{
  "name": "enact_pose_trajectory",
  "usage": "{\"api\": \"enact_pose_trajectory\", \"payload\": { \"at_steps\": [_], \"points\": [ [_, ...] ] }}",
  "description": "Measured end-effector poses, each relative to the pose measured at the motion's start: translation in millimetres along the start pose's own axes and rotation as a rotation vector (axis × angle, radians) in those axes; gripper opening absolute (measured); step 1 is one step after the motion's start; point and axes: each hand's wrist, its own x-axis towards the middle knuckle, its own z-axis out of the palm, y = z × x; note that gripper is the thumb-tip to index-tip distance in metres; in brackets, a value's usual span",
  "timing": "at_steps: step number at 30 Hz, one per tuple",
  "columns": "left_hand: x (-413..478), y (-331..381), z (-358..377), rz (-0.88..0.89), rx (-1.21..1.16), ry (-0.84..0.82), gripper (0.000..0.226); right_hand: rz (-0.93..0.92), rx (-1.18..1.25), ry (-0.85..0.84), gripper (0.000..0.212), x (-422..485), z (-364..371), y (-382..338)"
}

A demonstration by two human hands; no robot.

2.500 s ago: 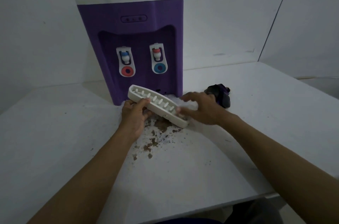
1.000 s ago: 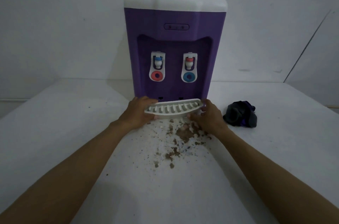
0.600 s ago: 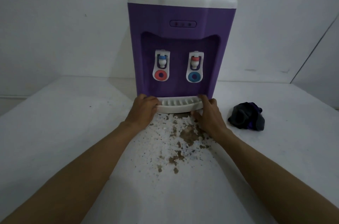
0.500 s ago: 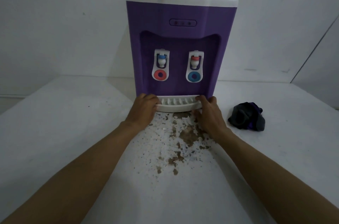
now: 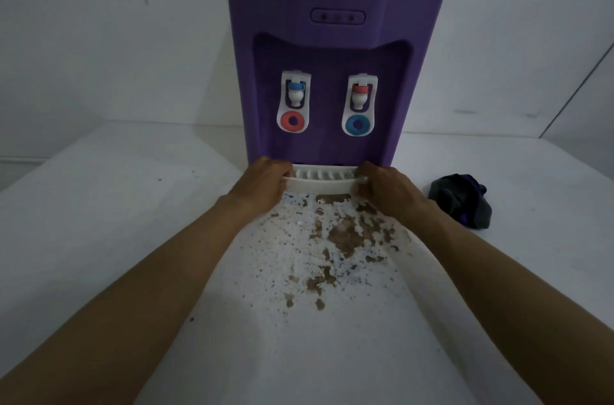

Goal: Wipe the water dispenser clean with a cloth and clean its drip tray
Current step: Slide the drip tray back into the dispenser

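Hands, left hand [image 5: 262, 183] and right hand [image 5: 387, 187], grip drip tray [image 5: 324, 180] ends.

Drip tray [image 5: 321, 181], earlier lifted and tilted, now seated at dispenser [image 5: 335, 49] base.

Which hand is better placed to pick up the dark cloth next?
The right hand, probably. It grips the right end of the drip tray, and the cloth lies just to its right. The left hand holds the tray's other end, farther away.
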Motion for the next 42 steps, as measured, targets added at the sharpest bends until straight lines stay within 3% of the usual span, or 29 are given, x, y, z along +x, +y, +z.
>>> {"api": "enact_pose_trajectory", "payload": {
  "at_steps": [6, 10, 14, 17, 21, 23, 25, 27, 30, 34, 36, 42],
  "points": [
    [-4, 18, -1, -0.033, 0.084, 0.068, 0.029, -0.019, 0.003, 0.062, 0.055, -14, 2, 0],
    [-5, 41, 7, 0.041, 0.094, 0.225, 0.018, -0.014, -0.137, 0.215, 0.051, -28, -6, 12],
    [-3, 77, 17, 0.125, 0.036, 0.233, 0.009, 0.135, -0.197, 0.287, 0.053, -43, -27, 31],
    [1, 107, 28, 0.149, -0.045, 0.188, 0.01, 0.285, -0.155, 0.183, 0.057, -57, -45, 49],
    [10, 150, 41, 0.166, -0.121, 0.058, 0.02, 0.184, -0.095, -0.151, 0.048, -79, -65, 75],
    [15, 167, 47, 0.146, -0.142, -0.01, 0.027, 0.125, -0.176, -0.134, 0.035, -85, -63, 80],
    [21, 184, 56, 0.125, -0.154, -0.076, 0.034, 0.11, -0.235, -0.001, 0.013, -89, -62, 87],
    [28, 196, 63, 0.091, -0.182, -0.14, 0.045, 0.125, -0.162, 0.121, 0.011, -89, -63, 94],
    [44, 211, 64, 0.015, -0.338, -0.17, 0.057, 0.132, 0.156, 0.241, 0.012, -89, -77, 102],
    [68, 223, 55, 0.015, -0.43, -0.124, 0.035, 0.112, 0.495, 0.257, 0.012, -92, -95, 100],
    [75, 234, 50, 0.053, -0.477, -0.127, 0.019, 0.121, 0.507, 0.267, 0.013, -93, -99, 102],
    [86, 252, 48, 0.064, -0.493, -0.022, 0.018, 0.171, 0.382, 0.179, 0.017, -101, -102, 105]
  ]
}}
